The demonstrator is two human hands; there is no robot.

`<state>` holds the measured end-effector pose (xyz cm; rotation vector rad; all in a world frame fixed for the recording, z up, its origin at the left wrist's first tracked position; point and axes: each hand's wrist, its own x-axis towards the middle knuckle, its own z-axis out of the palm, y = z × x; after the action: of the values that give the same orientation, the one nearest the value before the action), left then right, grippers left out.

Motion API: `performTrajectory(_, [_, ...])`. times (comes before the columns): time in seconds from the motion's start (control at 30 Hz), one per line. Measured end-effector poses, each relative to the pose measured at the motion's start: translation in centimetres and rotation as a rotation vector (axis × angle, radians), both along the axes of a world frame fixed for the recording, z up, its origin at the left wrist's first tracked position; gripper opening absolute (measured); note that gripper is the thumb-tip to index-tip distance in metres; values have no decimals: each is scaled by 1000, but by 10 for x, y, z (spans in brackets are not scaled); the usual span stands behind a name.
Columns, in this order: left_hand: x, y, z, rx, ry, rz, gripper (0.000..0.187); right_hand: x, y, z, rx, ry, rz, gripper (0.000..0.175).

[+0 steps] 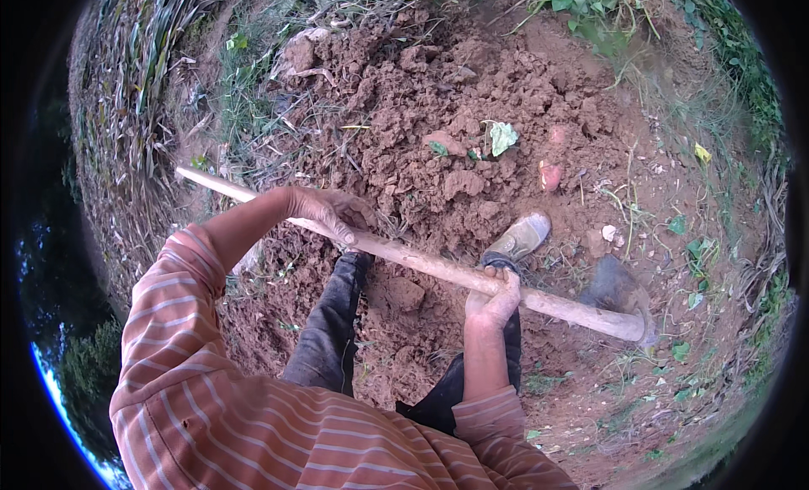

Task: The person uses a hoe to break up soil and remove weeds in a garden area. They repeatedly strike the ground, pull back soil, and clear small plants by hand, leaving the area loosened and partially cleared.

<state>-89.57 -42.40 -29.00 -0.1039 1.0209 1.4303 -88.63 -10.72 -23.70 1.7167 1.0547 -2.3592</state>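
Observation:
A hoe with a long pale wooden handle [430, 262] slants across my legs, from upper left down to the right. My left hand [332, 213] is wrapped over the handle from above, its thumb along the near side. Closer to the head, my right hand [496, 297] grips the same handle from below. The dark metal hoe blade [612, 284] is at the right end, above or against the soil; I cannot tell which. Ahead of my right boot [523, 234], a reddish-pink tuber [550, 175], likely a sweet potato, lies on the dirt. Another pinkish tuber [557, 133] is partly buried beyond it.
Loose reddish clods [411, 111] spread ahead and around my feet. A pale green leaf [502, 138] lies on them. Dry stalks [139, 79] line the left, with a light rock [300, 51] near the far edge. Green vines [588, 3] border the far right.

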Motion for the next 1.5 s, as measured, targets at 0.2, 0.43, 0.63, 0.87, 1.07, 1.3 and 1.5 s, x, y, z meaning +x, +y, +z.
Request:
performTrajectory(0.2, [-124, 178, -57, -474, 381, 102, 71, -13, 12, -18, -38, -101, -5, 11])
performTrajectory(0.43, [-201, 339, -89, -956, 419, 263, 104, -23, 22, -23, -108, -92, 17, 12])
performTrajectory(0.63, [-213, 337, -103, -898, 470, 306, 102, -33, 24, -20, -166, -182, -95, 15])
performTrajectory(0.87, [-225, 244, -76, -196, -110, 792, 28, -52, 15, -11, -90, -189, -77, 16])
performTrajectory(1.07, [-179, 177, -21, 275, -370, 945, 56, -51, 10, -18, -117, -110, 19, 17])
performTrajectory(1.3, [-133, 150, 22, 140, -314, 1089, 59, -32, -6, -34, -89, -206, 263, 25])
performTrajectory(1.5, [-103, 117, 59, -241, 175, 389, 80, -42, -12, -24, -188, -24, 431, 41])
